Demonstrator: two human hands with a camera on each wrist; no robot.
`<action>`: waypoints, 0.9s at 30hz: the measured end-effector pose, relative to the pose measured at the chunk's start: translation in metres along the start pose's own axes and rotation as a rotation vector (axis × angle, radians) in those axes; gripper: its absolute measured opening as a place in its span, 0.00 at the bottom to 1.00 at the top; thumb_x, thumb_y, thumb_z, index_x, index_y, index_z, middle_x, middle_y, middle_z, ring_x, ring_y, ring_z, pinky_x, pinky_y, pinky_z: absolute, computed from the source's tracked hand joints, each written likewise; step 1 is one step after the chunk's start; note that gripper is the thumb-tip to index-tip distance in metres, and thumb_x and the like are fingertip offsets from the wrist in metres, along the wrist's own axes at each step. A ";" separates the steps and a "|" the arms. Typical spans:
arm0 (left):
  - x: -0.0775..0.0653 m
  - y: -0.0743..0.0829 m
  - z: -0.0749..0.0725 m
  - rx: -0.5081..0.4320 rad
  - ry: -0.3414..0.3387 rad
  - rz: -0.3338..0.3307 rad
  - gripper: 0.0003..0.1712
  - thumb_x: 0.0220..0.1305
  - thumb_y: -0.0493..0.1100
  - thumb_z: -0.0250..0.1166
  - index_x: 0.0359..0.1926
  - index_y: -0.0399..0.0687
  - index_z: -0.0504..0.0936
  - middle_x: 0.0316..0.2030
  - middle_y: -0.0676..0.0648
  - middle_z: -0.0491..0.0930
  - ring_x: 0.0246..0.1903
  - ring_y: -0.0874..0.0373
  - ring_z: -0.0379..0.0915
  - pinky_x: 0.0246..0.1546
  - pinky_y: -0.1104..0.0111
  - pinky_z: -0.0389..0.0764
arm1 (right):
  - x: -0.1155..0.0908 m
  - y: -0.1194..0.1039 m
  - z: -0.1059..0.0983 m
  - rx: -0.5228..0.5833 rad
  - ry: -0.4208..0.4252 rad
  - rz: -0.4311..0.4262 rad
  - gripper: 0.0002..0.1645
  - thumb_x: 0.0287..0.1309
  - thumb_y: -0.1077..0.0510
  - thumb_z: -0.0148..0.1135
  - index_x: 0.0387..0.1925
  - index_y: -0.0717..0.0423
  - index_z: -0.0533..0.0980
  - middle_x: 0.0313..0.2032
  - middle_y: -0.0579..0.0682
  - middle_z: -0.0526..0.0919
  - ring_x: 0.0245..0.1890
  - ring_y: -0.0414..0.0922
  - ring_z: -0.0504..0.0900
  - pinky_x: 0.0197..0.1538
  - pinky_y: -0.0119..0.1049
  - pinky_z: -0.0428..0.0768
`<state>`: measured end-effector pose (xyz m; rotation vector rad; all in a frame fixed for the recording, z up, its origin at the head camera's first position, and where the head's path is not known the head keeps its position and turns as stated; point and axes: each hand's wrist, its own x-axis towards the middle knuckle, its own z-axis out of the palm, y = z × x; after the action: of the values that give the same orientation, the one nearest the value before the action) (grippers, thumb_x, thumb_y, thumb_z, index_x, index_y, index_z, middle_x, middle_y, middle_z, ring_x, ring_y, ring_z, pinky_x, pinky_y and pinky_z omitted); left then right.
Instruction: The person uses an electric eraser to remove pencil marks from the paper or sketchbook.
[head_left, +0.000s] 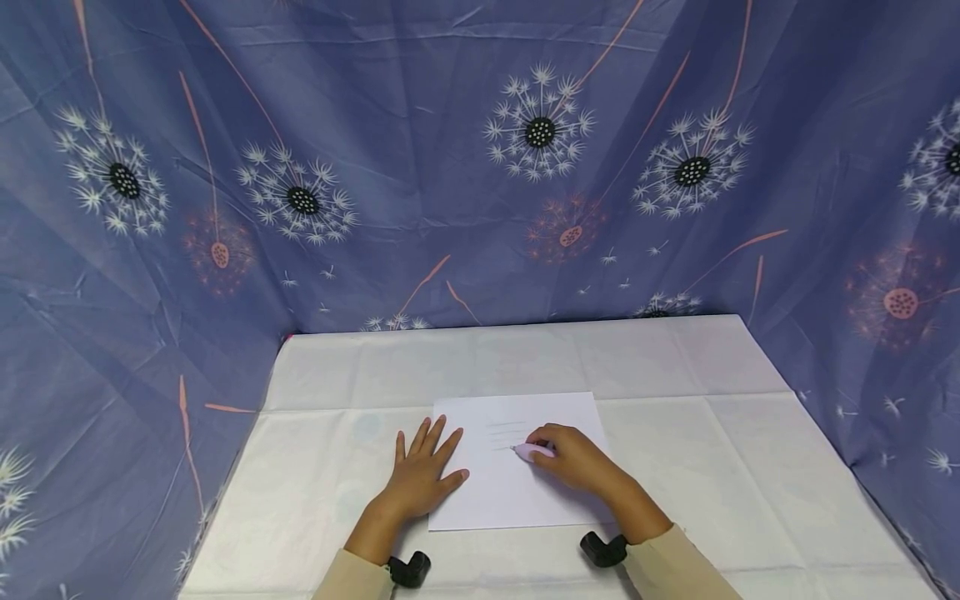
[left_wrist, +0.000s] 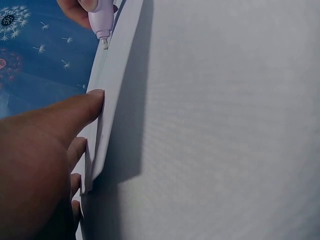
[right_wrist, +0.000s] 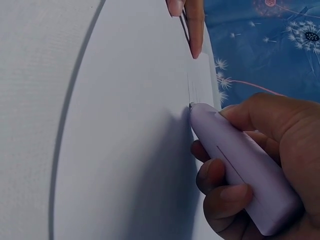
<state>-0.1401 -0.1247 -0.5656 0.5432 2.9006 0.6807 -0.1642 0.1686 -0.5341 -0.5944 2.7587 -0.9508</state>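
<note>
A sheet of white paper [head_left: 510, 500] lies on the white-covered table, with several faint, roughly parallel lines [head_left: 507, 423] drawn on its upper middle. My left hand [head_left: 420, 475] rests with spread fingers on the paper's left edge, palm down. In my right hand [head_left: 573, 458] I hold a thick lilac electric eraser [right_wrist: 240, 165], fingers curled round its body. Its narrow metal tip [left_wrist: 104, 44] points down and left, right at the paper by the end of the lowest line. The right wrist view also shows fingertips of the left hand beyond the lines.
The table's white cloth [head_left: 315, 467] has fold creases and extends around the paper on all sides. Behind and beside the table hangs a blue curtain [head_left: 420, 167] with dandelion prints. A black wrist mount [head_left: 410, 570] sits at each wrist.
</note>
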 end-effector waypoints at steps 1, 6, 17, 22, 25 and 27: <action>0.000 0.000 0.000 0.000 0.000 0.000 0.40 0.71 0.63 0.57 0.77 0.52 0.63 0.80 0.40 0.50 0.80 0.36 0.39 0.72 0.29 0.36 | 0.000 0.000 -0.001 -0.001 0.000 0.002 0.09 0.65 0.55 0.66 0.44 0.52 0.84 0.38 0.38 0.84 0.40 0.38 0.79 0.49 0.39 0.80; 0.000 0.001 -0.001 0.004 0.003 -0.002 0.40 0.71 0.63 0.57 0.77 0.52 0.63 0.80 0.39 0.50 0.80 0.36 0.39 0.72 0.29 0.36 | -0.002 0.002 -0.002 -0.008 0.011 0.003 0.09 0.64 0.56 0.67 0.44 0.53 0.85 0.38 0.39 0.85 0.41 0.39 0.81 0.50 0.40 0.80; 0.000 0.000 0.000 0.005 0.000 0.001 0.40 0.71 0.62 0.57 0.77 0.52 0.63 0.80 0.39 0.51 0.80 0.36 0.40 0.72 0.29 0.37 | -0.002 0.003 -0.001 0.025 0.009 -0.012 0.08 0.64 0.56 0.67 0.43 0.52 0.85 0.37 0.37 0.84 0.39 0.37 0.80 0.48 0.37 0.80; 0.000 0.001 -0.001 0.004 -0.001 -0.002 0.39 0.71 0.62 0.58 0.77 0.52 0.63 0.80 0.39 0.51 0.80 0.36 0.40 0.72 0.29 0.36 | 0.000 0.002 0.001 0.019 -0.005 -0.011 0.08 0.65 0.54 0.67 0.43 0.50 0.85 0.37 0.36 0.84 0.39 0.35 0.79 0.48 0.36 0.80; 0.000 0.002 -0.001 0.004 -0.001 -0.003 0.39 0.71 0.62 0.58 0.77 0.52 0.64 0.80 0.39 0.51 0.80 0.36 0.39 0.72 0.29 0.36 | 0.000 0.002 0.002 0.016 -0.006 -0.010 0.08 0.65 0.55 0.66 0.43 0.50 0.84 0.37 0.36 0.84 0.39 0.35 0.79 0.47 0.36 0.79; 0.000 0.002 -0.001 0.001 -0.001 -0.003 0.39 0.71 0.62 0.58 0.77 0.52 0.64 0.80 0.39 0.51 0.80 0.36 0.39 0.72 0.29 0.36 | 0.000 0.002 0.001 0.008 0.001 -0.008 0.08 0.64 0.55 0.67 0.43 0.50 0.84 0.37 0.37 0.84 0.39 0.36 0.79 0.48 0.36 0.80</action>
<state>-0.1397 -0.1238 -0.5635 0.5392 2.9006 0.6792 -0.1640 0.1693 -0.5362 -0.6044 2.7539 -0.9636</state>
